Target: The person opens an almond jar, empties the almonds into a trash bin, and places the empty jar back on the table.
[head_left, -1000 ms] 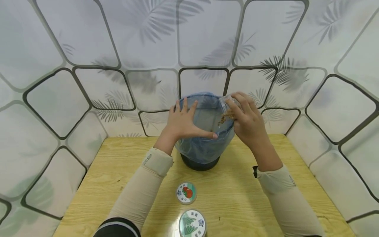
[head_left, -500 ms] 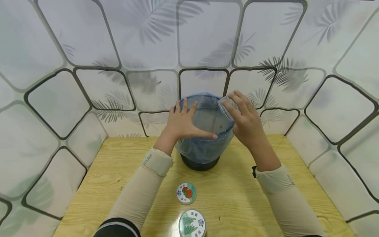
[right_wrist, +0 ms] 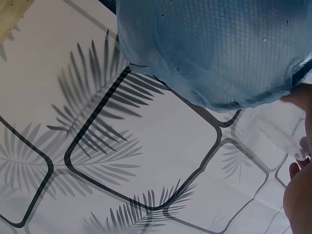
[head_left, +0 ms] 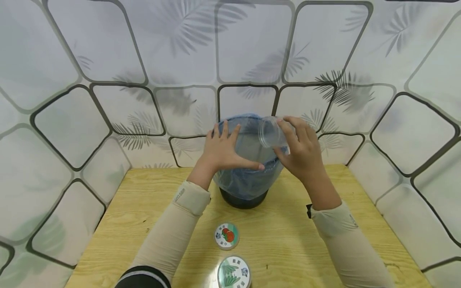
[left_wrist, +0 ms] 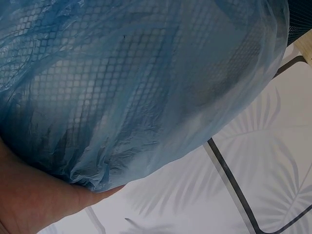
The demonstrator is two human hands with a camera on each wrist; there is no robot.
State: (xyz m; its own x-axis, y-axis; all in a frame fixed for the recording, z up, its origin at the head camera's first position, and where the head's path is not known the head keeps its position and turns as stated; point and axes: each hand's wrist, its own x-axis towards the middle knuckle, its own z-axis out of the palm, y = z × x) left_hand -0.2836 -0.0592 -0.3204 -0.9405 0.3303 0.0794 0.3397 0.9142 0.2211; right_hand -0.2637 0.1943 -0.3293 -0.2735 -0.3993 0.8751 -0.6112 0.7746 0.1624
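Note:
In the head view a black bin [head_left: 243,203] lined with a blue plastic bag [head_left: 248,184] stands at the back of the table. My left hand [head_left: 222,153] rests on its rim, fingers spread and straight, the thumb lying along the front edge. With my right hand [head_left: 301,151] I grip a clear plastic cup [head_left: 271,132] between thumb and fingers. It lies sideways over the right part of the bin, mouth to the left, and no contents show in it. In the right wrist view the cup [right_wrist: 279,132] is partly seen, apart from the bag.
On the wooden table [head_left: 151,208] in front of the bin lie a round lid with a tomato picture [head_left: 226,236] and, nearer, a round container with a green plant picture on its lid [head_left: 234,273]. A patterned wall [head_left: 191,148] stands close behind the bin.
Brown crumbs fell from the cup into the bin, and the cup now looks clear. My right hand has turned the cup so its mouth faces left. My left hand stays in place.

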